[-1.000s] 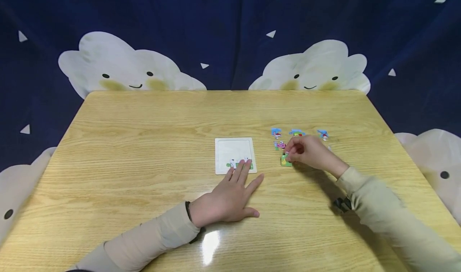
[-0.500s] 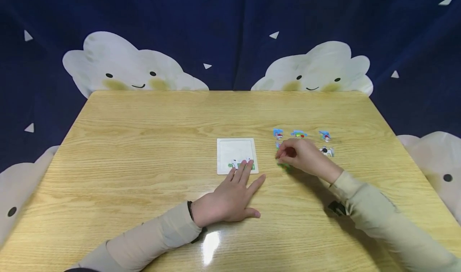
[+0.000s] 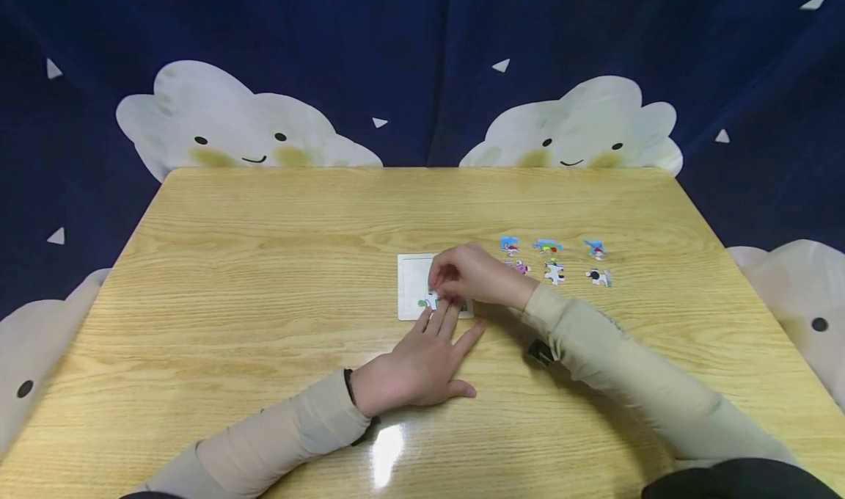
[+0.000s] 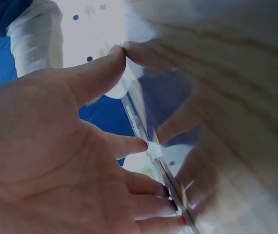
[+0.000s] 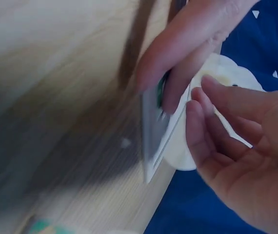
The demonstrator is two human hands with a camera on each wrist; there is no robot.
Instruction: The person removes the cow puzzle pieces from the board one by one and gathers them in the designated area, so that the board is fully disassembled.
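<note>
A square white puzzle tray (image 3: 411, 273) lies on the wooden table, with a few puzzle pieces (image 3: 432, 303) fitted along its near edge. My left hand (image 3: 422, 367) is spread flat, its middle fingertips resting on those pieces and the tray's near rim. Over the tray is my right hand (image 3: 480, 275), thumb and fingertips brought together just beyond the left fingers. It pinches a small puzzle piece, almost wholly covered by the fingers. In the right wrist view, the pinching right hand (image 5: 246, 131) is close beside the tray's edge (image 5: 151, 170).
Several loose jigsaw pieces lie right of the tray in two rough rows, among them a blue one (image 3: 509, 246), a white one (image 3: 554, 272) and a black-and-white one (image 3: 598, 277). The right forearm crosses the table (image 3: 264, 264) on the near right.
My right hand has moved left from the loose pieces to above the tray, fingers still pinched. The green piece seen at its fingertips no longer shows on the table. The left hand stays put.
</note>
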